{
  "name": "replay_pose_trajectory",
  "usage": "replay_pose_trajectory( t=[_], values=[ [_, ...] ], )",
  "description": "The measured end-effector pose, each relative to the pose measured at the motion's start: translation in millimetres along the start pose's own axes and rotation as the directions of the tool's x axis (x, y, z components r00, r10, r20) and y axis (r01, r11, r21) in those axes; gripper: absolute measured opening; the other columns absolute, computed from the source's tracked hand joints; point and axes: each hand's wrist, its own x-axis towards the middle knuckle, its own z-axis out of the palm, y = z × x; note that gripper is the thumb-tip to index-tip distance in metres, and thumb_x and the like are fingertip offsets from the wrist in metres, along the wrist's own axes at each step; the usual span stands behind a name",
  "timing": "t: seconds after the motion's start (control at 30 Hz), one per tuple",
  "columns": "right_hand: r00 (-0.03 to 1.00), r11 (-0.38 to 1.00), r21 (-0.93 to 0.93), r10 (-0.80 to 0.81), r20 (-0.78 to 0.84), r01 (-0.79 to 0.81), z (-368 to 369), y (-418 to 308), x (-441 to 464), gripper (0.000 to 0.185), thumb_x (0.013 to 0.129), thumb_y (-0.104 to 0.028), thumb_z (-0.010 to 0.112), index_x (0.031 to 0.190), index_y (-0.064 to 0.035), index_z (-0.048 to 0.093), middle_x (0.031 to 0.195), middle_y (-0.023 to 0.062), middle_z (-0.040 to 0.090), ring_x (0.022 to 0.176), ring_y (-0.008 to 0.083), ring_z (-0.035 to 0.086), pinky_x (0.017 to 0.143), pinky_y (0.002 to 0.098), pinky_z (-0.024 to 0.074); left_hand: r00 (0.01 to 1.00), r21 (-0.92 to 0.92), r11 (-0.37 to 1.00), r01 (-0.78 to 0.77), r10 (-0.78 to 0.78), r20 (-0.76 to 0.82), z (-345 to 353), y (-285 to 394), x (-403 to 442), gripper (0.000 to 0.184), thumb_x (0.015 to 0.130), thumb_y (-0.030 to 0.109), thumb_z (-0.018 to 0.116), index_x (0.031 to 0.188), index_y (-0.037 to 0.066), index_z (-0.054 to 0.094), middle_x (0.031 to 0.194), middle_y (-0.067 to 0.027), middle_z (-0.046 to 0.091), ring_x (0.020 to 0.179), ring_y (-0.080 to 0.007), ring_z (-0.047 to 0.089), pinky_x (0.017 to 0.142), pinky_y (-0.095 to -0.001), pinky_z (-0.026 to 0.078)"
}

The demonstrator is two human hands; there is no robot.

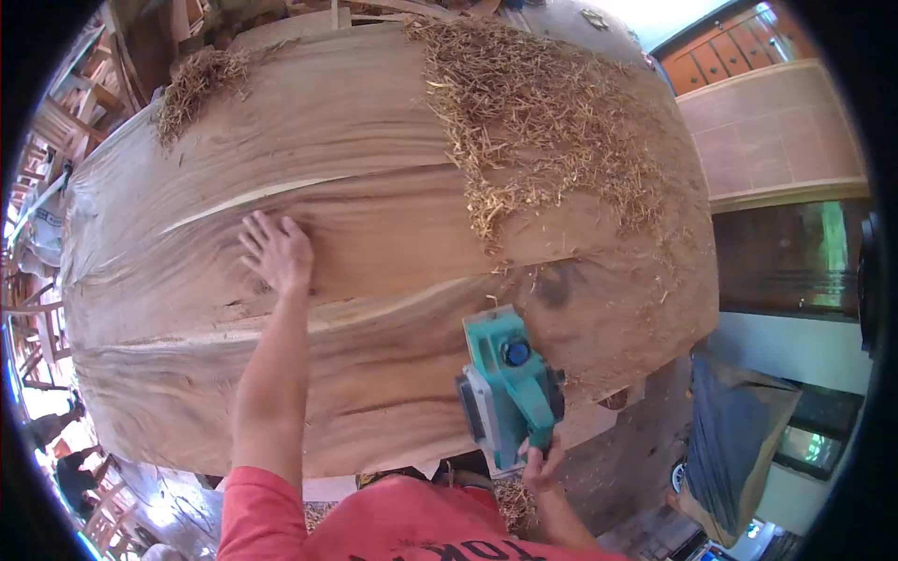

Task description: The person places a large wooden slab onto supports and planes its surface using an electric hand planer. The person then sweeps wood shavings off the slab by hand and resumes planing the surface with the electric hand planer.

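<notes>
A broad wooden slab (374, 224) with dark and pale grain fills the middle of the head view. My left hand (279, 251) lies flat on it, fingers spread, left of the middle. At the slab's near side, right of my body, stands a teal electric planer (500, 374) with a blue knob on top. My right hand (541, 465) is wrapped round its rear handle. The planer's underside is hidden, so I cannot tell how it meets the wood.
A thick spread of wood shavings (552, 122) covers the slab's far right, and a smaller heap (201, 89) lies far left. Wooden chair frames (47, 318) crowd the left. On the right are a dark covered object (744, 439) and a tiled wall (767, 131).
</notes>
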Motion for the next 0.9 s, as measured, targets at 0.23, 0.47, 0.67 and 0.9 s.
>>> replay_pose_trajectory(
  t=[0.23, 0.47, 0.67, 0.9],
  values=[
    [0.991, 0.993, -0.040, -0.117, -0.068, 0.114, 58.3, -51.3, 166.3, 0.034, 0.099, -0.021, 0.058, 0.125, 0.0005, 0.055, 0.069, 0.0036, 0.060, 0.059, 0.0152, 0.060, 0.058, 0.0315, 0.0496, 0.998, -0.151, 0.987, 0.057, -0.050, 0.050, 23.2, 85.4, -76.4, 0.067, 0.107, 0.045, 0.030, 0.162, 0.009, 0.021, 0.171, -0.0113, 0.014, 0.157, -0.0351, 0.010, 0.123, -0.0612, 0.008],
    [0.996, 0.996, 0.016, -0.086, -0.022, 0.086, 112.3, -94.0, 342.6, 0.044, 0.101, -0.035, 0.058, 0.131, -0.0027, 0.056, 0.100, 0.0244, 0.071, 0.094, 0.0456, 0.069, 0.080, 0.0486, 0.0535, 0.994, -0.066, 0.995, 0.081, -0.076, 0.076, 14.0, 95.7, -77.6, 0.063, 0.107, 0.041, 0.030, 0.162, 0.010, 0.023, 0.170, -0.0139, 0.014, 0.157, -0.0368, 0.010, 0.123, -0.0617, 0.008],
    [0.941, 0.944, -0.051, -0.330, -0.081, 0.326, 171.2, -151.0, 535.9, 0.049, 0.100, -0.043, 0.054, 0.125, -0.0013, 0.060, 0.101, 0.0238, 0.072, 0.097, 0.0438, 0.069, 0.085, 0.0491, 0.0524, 0.994, 0.000, 0.997, 0.080, -0.079, 0.078, 20.7, 94.0, -74.8, 0.062, 0.107, 0.043, 0.030, 0.163, 0.017, 0.022, 0.170, -0.0144, 0.013, 0.157, -0.0377, 0.009, 0.122, -0.0624, 0.009],
    [0.966, 0.960, 0.119, -0.259, 0.023, 0.255, 186.8, -133.5, 571.2, 0.051, 0.101, -0.047, 0.053, 0.124, -0.0014, 0.059, 0.088, 0.0176, 0.071, 0.080, 0.0328, 0.072, 0.079, 0.0438, 0.0540, 0.998, -0.010, 0.999, 0.042, -0.042, 0.036, 24.2, 93.7, -73.0, 0.063, 0.107, 0.044, 0.031, 0.163, 0.018, 0.022, 0.170, -0.0157, 0.015, 0.156, -0.0401, 0.011, 0.121, -0.0644, 0.010]
  ],
)
